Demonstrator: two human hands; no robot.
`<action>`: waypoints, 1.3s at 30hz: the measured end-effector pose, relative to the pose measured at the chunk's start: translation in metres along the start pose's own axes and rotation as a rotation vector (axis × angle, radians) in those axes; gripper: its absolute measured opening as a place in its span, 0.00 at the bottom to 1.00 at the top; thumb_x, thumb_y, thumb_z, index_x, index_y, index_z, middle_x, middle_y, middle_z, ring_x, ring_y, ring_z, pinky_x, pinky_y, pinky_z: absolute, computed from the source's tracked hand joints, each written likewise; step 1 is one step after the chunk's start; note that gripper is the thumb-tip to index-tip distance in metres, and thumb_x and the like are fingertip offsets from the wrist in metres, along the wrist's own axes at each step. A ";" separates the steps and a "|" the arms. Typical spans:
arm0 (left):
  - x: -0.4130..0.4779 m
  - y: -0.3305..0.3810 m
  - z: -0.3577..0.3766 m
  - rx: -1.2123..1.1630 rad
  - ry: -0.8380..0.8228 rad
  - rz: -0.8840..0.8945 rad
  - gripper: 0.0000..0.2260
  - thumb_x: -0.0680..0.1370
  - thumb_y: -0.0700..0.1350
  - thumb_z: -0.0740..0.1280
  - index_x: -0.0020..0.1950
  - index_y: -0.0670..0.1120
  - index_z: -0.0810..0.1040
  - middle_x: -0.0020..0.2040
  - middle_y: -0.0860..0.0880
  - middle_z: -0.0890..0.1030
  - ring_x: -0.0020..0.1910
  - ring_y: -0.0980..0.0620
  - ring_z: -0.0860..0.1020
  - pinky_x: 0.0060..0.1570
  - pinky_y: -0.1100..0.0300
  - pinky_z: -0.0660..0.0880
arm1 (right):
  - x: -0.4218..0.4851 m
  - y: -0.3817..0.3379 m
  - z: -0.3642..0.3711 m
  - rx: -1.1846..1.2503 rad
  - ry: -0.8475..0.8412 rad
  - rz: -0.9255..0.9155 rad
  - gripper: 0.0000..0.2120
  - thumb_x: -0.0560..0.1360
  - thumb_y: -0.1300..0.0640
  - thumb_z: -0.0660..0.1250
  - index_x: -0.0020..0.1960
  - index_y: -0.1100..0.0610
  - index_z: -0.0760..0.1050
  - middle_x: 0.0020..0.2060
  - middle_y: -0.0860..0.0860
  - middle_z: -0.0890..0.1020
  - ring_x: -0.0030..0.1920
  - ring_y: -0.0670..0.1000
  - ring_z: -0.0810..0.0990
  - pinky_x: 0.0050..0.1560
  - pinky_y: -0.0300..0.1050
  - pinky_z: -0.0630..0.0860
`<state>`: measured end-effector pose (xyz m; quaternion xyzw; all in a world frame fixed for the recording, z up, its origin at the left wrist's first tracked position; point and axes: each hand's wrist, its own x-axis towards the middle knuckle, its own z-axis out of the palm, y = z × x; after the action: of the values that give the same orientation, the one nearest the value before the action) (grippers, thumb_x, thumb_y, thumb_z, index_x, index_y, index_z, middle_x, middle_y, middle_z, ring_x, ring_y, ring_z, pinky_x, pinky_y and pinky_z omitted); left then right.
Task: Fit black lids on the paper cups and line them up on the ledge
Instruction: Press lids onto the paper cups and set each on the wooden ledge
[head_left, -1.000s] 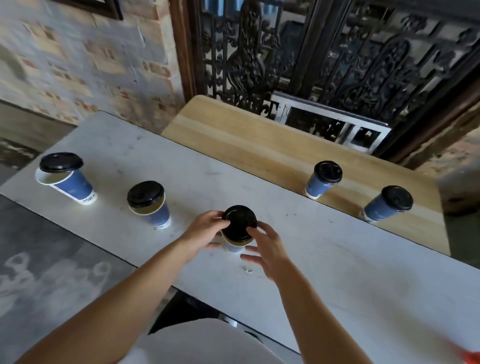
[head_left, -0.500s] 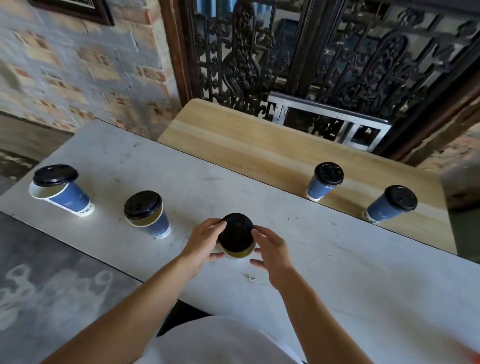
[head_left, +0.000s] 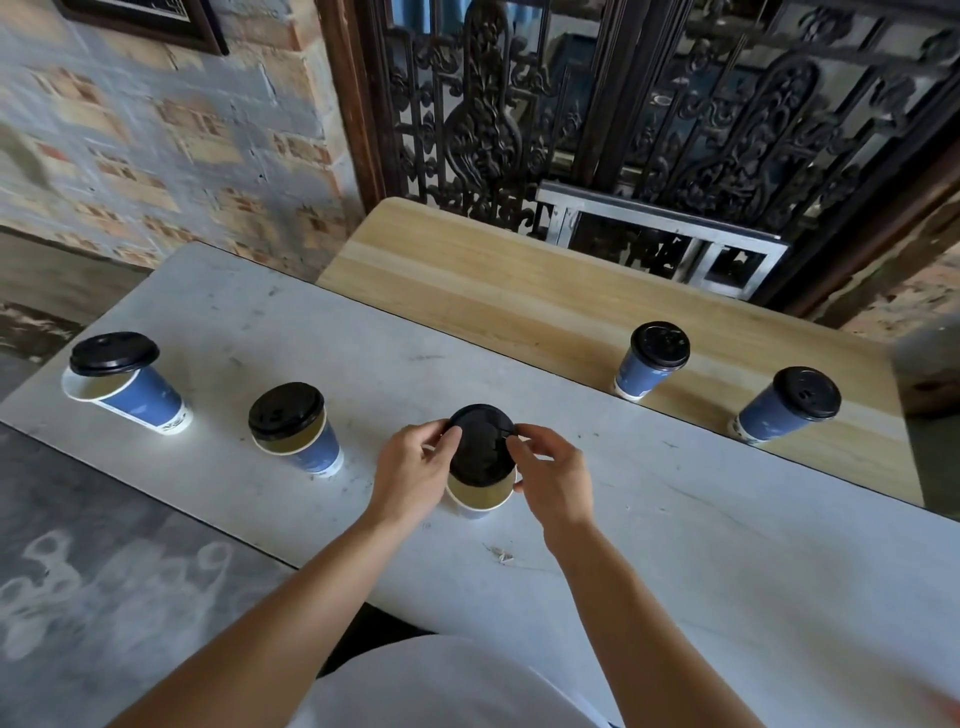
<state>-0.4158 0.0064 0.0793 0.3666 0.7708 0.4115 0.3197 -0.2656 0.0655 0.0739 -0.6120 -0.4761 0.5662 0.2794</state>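
A black lid (head_left: 482, 444) sits loose and off-centre over a blue paper cup (head_left: 479, 501) on the grey table (head_left: 727, 561); the cup's near rim shows below it. My left hand (head_left: 413, 475) pinches the lid's left edge and my right hand (head_left: 553, 475) pinches its right edge. Two more blue cups stand to the left, one (head_left: 311, 449) with its lid askew, another (head_left: 137, 397) with its lid shifted off the rim. Two lidded cups (head_left: 649, 364) (head_left: 784, 410) stand on the wooden ledge (head_left: 519, 306).
A brick wall (head_left: 156, 145) rises behind the table on the left, and a black iron grille (head_left: 675, 104) stands behind the ledge. A small scrap (head_left: 501, 556) lies on the table near my right wrist. The floor (head_left: 78, 571) lies left of the table.
The lid has been lifted and shifted back so the cup's near rim is uncovered. Both hands have moved onto the lid's edges, and the view has tilted slightly.
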 end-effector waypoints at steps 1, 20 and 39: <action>-0.001 0.003 0.000 0.003 -0.007 0.008 0.10 0.81 0.48 0.67 0.49 0.45 0.86 0.41 0.46 0.86 0.44 0.47 0.83 0.46 0.52 0.78 | 0.000 0.000 -0.001 -0.001 -0.004 -0.004 0.06 0.77 0.53 0.70 0.52 0.47 0.83 0.43 0.48 0.85 0.36 0.50 0.83 0.42 0.48 0.81; 0.000 -0.041 0.008 -0.230 -0.114 -0.252 0.12 0.82 0.45 0.64 0.65 0.49 0.79 0.57 0.47 0.81 0.48 0.48 0.84 0.38 0.61 0.81 | -0.003 0.016 -0.003 -0.503 -0.069 -0.166 0.21 0.78 0.50 0.69 0.71 0.48 0.74 0.63 0.51 0.76 0.59 0.53 0.78 0.59 0.42 0.74; -0.002 -0.070 0.056 -0.300 -0.164 0.009 0.34 0.61 0.47 0.83 0.62 0.61 0.73 0.54 0.61 0.82 0.55 0.60 0.81 0.54 0.57 0.80 | 0.009 -0.037 0.012 -1.407 -0.561 -0.515 0.37 0.74 0.54 0.69 0.80 0.49 0.57 0.72 0.47 0.64 0.69 0.53 0.64 0.64 0.47 0.74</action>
<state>-0.3912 -0.0007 -0.0064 0.3507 0.6704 0.4920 0.4307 -0.2884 0.0860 0.1004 -0.3505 -0.9005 0.1837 -0.1803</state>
